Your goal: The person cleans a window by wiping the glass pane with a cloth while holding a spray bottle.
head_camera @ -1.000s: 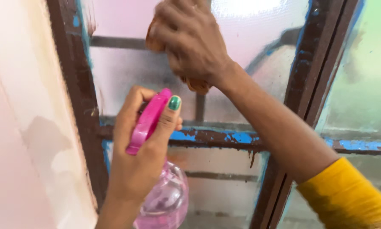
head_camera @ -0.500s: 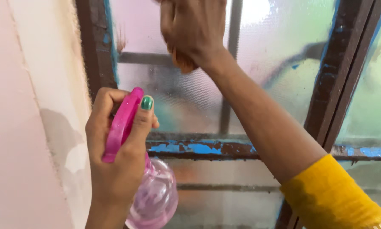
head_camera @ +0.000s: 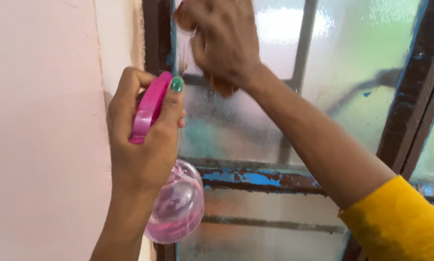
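My left hand (head_camera: pixel 144 140) grips a spray bottle (head_camera: pixel 176 205) with a bright pink trigger head and a clear round pink body, held upright in front of the window's left edge. My right hand (head_camera: pixel 221 41) is raised above it, pressing a bunched orange-brown cloth (head_camera: pixel 220 86) against the frosted glass pane (head_camera: pixel 255 125) near the top left. Only scraps of the cloth show under my fingers and palm. My right arm wears a yellow sleeve (head_camera: pixel 400 222).
The window has a dark brown frame (head_camera: pixel 410 111) with flaking blue paint on the horizontal bar (head_camera: pixel 255 179). A pale pink wall (head_camera: pixel 43 130) fills the left side. More frosted panes lie below and to the right.
The view has shifted so the window sits further right. My left hand with the bottle rose. My right hand kept the cloth on the upper pane and moved slightly left.
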